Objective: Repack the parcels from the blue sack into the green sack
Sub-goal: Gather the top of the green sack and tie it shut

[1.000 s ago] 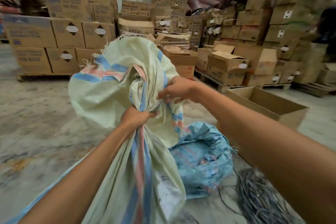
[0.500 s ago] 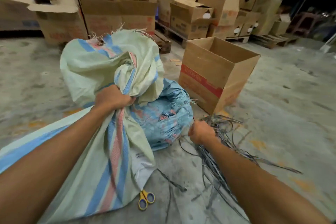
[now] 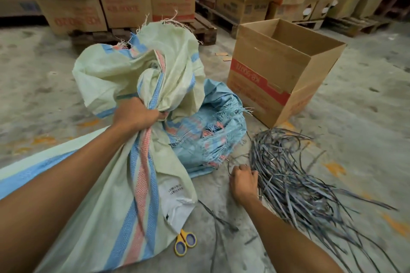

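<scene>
— Left hand (image 3: 135,115) is clenched on the gathered neck of the green sack (image 3: 142,77); the blue sack (image 3: 213,131) lies slumped just beside it.

— Right hand (image 3: 244,180) is curled into the straps (image 3: 295,175) (whether it pinches one, I can't tell). Draw a single strap out — keep the neck bunched tight.

- Left hand (image 3: 135,115) fists the gathered neck of the green sack (image 3: 137,86) at frame centre.
- Blue sack (image 3: 213,131) lies crumpled just behind it.
- Right hand (image 3: 244,180) rests on grey straps (image 3: 295,175) — lower right.
- Yellow scissors (image 3: 185,242) lie at the green sack's lower edge.
</scene>
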The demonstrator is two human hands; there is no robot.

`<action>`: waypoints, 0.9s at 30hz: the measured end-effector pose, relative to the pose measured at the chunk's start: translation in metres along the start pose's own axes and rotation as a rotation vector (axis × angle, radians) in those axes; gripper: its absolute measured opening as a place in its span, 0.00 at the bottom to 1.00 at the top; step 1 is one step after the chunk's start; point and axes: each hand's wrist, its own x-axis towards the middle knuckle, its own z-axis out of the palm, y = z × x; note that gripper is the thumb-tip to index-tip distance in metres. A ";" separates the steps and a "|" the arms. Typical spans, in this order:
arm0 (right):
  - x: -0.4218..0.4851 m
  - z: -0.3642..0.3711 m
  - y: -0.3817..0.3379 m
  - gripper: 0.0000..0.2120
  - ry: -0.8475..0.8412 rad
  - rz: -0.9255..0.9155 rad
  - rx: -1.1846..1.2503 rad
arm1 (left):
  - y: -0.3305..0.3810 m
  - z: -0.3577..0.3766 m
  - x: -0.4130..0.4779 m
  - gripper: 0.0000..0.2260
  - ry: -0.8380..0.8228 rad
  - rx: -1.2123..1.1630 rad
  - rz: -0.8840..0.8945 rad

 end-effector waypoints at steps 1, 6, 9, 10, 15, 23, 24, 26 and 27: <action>0.001 -0.005 -0.002 0.09 -0.019 0.007 0.017 | 0.000 0.001 0.000 0.27 -0.007 -0.053 -0.013; 0.024 -0.063 -0.008 0.04 -0.249 0.058 0.317 | 0.001 -0.024 0.008 0.15 -0.081 -0.554 -0.091; 0.049 -0.130 -0.020 0.10 -0.293 0.018 0.294 | 0.000 -0.061 0.006 0.16 -0.127 -0.698 -0.039; 0.058 -0.156 -0.028 0.08 -0.300 0.001 0.281 | -0.003 -0.073 0.003 0.14 -0.107 -0.689 -0.022; 0.068 -0.284 -0.108 0.09 -0.269 -0.135 0.400 | -0.028 -0.124 -0.013 0.04 -0.082 -0.983 -0.016; 0.017 -0.326 -0.262 0.10 -0.114 -0.206 0.767 | -0.090 -0.204 -0.041 0.12 -0.060 -1.340 -0.056; 0.009 -0.326 -0.284 0.09 -0.118 -0.217 0.797 | -0.098 -0.213 -0.044 0.12 -0.037 -1.381 -0.050; 0.000 -0.323 -0.315 0.05 -0.119 -0.232 0.848 | -0.107 -0.219 -0.048 0.14 0.007 -1.405 -0.065; -0.002 -0.321 -0.330 0.05 -0.113 -0.250 0.882 | -0.111 -0.220 -0.049 0.15 0.053 -1.381 -0.092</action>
